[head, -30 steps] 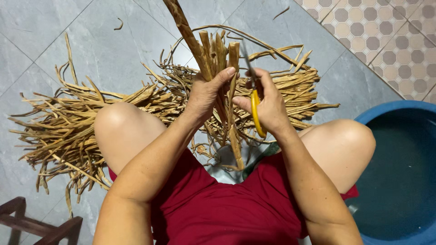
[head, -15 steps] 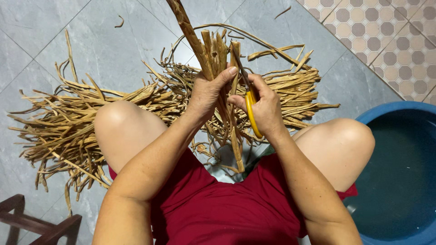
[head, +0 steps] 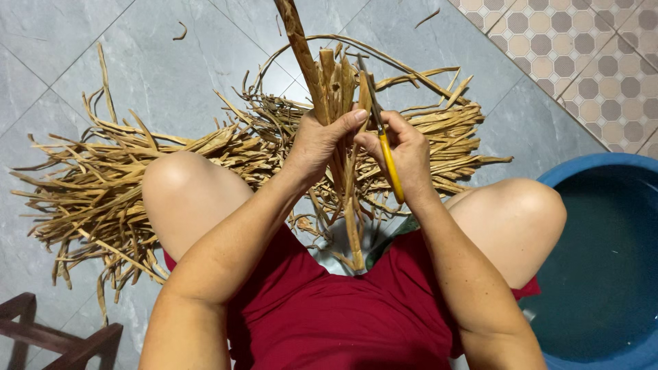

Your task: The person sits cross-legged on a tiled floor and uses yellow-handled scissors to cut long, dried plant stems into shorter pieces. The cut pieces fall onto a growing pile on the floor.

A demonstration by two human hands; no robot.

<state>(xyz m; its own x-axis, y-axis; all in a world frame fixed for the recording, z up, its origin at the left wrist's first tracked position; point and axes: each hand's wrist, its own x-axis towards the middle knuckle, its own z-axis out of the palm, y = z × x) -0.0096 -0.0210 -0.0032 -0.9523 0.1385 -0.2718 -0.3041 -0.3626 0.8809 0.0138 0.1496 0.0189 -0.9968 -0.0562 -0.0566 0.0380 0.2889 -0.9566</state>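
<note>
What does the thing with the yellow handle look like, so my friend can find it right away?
Start at the big heap of dry tan strips on the grey tiled floor, then go to the two hands above the knees. The right hand grips a thin knife beside the upright stalk bundle. Its bright yellow handle is the only yellow among all that tan.

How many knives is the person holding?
1. A yellow-handled knife is gripped in the right hand, its blade against the bundle of dry brown strips held by the left hand. Others could hide under the floor pile.
</note>
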